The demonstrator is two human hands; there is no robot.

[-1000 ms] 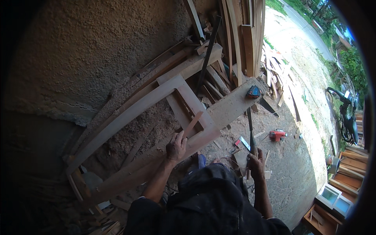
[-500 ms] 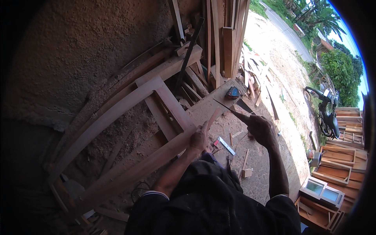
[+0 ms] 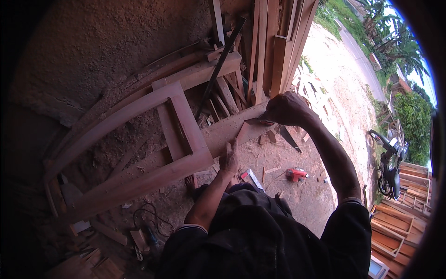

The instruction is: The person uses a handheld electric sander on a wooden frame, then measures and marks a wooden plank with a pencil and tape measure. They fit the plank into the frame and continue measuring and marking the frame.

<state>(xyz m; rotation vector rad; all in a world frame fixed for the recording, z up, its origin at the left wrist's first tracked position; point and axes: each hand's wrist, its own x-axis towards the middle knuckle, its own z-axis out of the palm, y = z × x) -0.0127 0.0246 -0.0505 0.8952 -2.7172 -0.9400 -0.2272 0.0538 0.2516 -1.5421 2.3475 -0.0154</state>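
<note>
My left hand (image 3: 229, 159) is closed round a narrow strip of wood (image 3: 242, 133), which tilts up over a wide plank (image 3: 222, 135). At the strip's far end, my right hand (image 3: 287, 109) is a fist round a thin dark blade-like tool (image 3: 255, 121). Its grip is hidden in the fingers, so I cannot tell its exact kind. The blade meets or overlaps the strip's tip; contact is unclear. Just left of my left hand lies the corner of a curved wooden frame (image 3: 197, 158), resting across the plank.
A dark flat blade (image 3: 290, 138) lies beyond the plank. On the dusty floor are a try square (image 3: 252, 178), a red tool (image 3: 296, 175) and a cable (image 3: 153, 211). Timber (image 3: 260, 51) leans at the wall. A motorcycle (image 3: 390, 162) stands outside at right.
My right hand has moved up and away, bringing the dark tool to the strip's far end. My left hand has shifted slightly left, still on the strip. The view has shifted, showing the red tool.
</note>
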